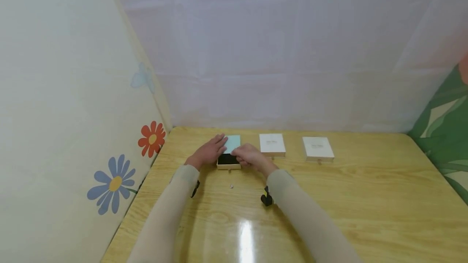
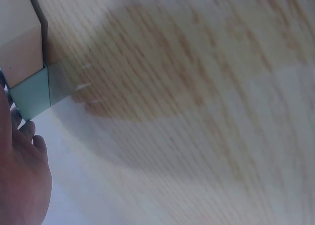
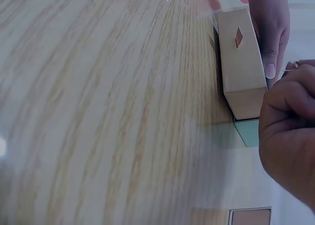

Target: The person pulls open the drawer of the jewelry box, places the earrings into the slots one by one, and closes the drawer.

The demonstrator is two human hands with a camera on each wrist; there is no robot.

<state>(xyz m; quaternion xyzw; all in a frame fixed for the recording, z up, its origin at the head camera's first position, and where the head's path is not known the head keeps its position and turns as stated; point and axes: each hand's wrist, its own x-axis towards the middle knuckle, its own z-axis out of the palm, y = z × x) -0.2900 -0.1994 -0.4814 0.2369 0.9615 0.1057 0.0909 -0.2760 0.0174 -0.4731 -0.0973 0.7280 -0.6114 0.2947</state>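
Observation:
A small box with a mint-green sleeve (image 1: 232,143) has its cream drawer (image 1: 229,167) pulled out toward me, showing a black inside. My left hand (image 1: 210,149) rests on the box's left side, its fingers straight and touching the sleeve. Over the drawer's right part, my right hand (image 1: 253,157) has curled fingers and thumb together. A thin, pale bit of something (image 3: 289,69) shows at its fingertips; its kind is too small to tell. In front of the drawer, a tiny shiny piece (image 1: 231,186) lies on the table.
Two white-lidded boxes stand to the right, a nearer one (image 1: 272,144) and a farther one (image 1: 317,148), each with a small pull tab. The wooden table (image 1: 365,198) meets a white cloth wall (image 1: 292,52) behind and a flower-printed wall (image 1: 73,92) on the left.

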